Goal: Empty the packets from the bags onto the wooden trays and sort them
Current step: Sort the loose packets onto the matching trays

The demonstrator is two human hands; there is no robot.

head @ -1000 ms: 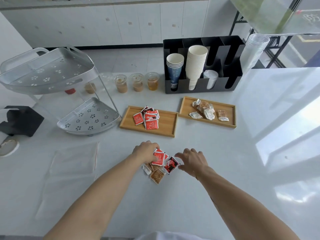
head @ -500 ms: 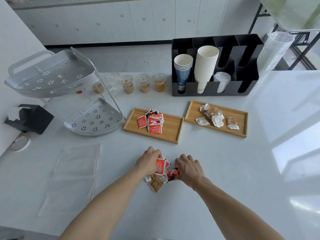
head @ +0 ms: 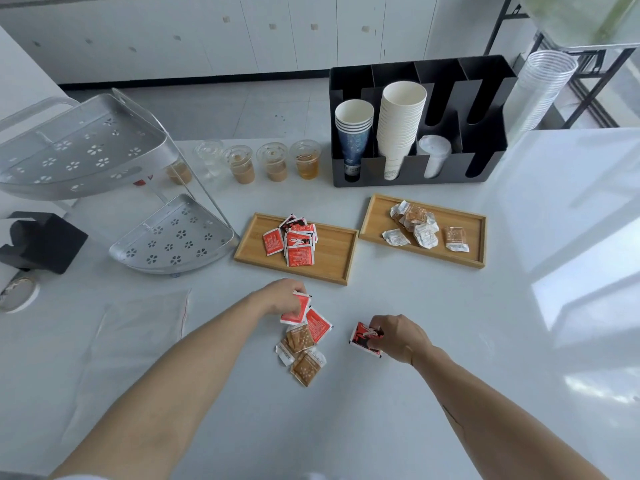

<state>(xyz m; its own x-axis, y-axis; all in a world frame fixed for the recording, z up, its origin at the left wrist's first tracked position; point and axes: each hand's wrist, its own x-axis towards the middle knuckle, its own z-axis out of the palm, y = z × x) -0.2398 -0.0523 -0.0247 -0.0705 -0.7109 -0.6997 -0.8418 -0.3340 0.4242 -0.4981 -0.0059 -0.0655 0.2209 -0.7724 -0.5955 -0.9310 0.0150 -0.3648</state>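
Note:
A small heap of packets lies on the white table in front of me: a red packet (head: 320, 325) and brown-and-white packets (head: 304, 365). My left hand (head: 282, 296) pinches a red packet (head: 297, 310) at the heap's top. My right hand (head: 398, 336) holds a red-and-black packet (head: 363, 336) off to the heap's right. The left wooden tray (head: 336, 268) carries a pile of red packets (head: 294, 239). Several white and brown packets (head: 420, 228) sit in the right wooden tray (head: 476, 237).
An empty clear bag (head: 138, 327) lies flat at the left. A two-tier metal rack (head: 104, 188) stands behind it. Lidded drink cups (head: 273, 164) and a black cup organiser (head: 415, 126) line the back. A black holder (head: 41, 240) sits at the far left.
My right hand has pulled the red-and-black packet away to the right of the heap. My left hand has lifted its red packet slightly. The camera has moved closer.

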